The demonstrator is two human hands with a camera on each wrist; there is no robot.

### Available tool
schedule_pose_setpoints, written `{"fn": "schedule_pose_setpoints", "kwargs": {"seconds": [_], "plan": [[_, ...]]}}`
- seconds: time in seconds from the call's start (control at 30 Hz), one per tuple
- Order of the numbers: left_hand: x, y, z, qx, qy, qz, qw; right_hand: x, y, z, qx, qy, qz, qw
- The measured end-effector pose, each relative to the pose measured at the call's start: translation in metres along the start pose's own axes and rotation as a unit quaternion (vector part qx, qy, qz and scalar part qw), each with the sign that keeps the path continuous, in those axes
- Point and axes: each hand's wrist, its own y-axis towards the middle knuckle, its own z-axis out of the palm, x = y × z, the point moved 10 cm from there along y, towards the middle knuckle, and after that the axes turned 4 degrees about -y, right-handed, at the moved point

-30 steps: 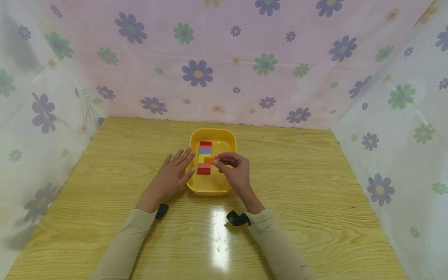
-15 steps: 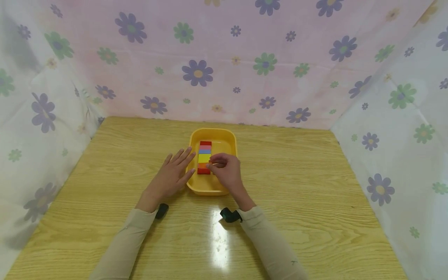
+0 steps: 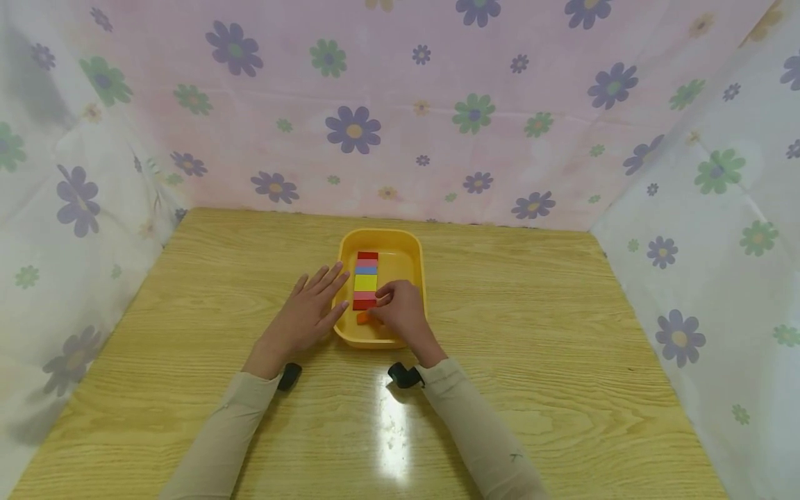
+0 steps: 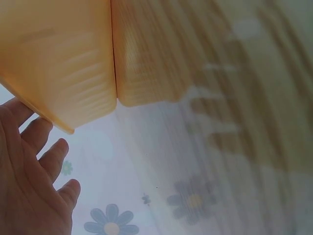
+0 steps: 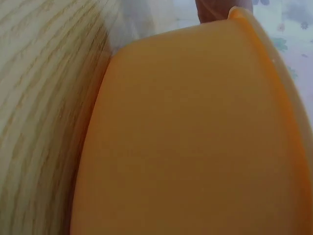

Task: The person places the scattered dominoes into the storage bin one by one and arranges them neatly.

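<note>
In the head view a yellow plastic tub (image 3: pixel 400 250) stands on the table. Inside it, along the left side, a row of coloured blocks runs front to back: red (image 3: pixel 364 304), pink, yellow (image 3: pixel 365 282), blue (image 3: pixel 366 271), pink and red. My right hand (image 3: pixel 405 314) reaches into the tub and pinches an orange block (image 3: pixel 363 318) just in front of the near red block; its right part is hidden by the fingers. My left hand (image 3: pixel 307 310) lies with spread, straight fingers on the tub's left rim. The left wrist view shows those fingers (image 4: pixel 53 159) against the tub's outer wall (image 4: pixel 73 63).
The wooden table (image 3: pixel 531 333) extends on both sides of the tub. Flowered cloth (image 3: pixel 425 139) hangs behind and at both sides. The right wrist view is mostly filled by the tub's outer wall (image 5: pixel 186 132). A dark wrist device (image 3: pixel 405 376) sits at the right cuff.
My right hand has moved left and toward me, carrying the orange block from above the row to its near end. The left hand has stayed on the rim.
</note>
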Motion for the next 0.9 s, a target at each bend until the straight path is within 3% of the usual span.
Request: {"fn": "schedule_pose_setpoints", "kwargs": {"seconds": [0.3,0.9], "plan": [[-0.0001,-0.0003,0.0,-0.001,-0.012,0.001,0.9999,-0.0063,0.0045,0.0023,-0.002,-0.064,0.044,0.997],[0.0004,0.0004,-0.0001,0.004,-0.014,0.0,0.9999,-0.0096,0.0092,0.0038,-0.008,-0.077,0.054,0.996]]}}
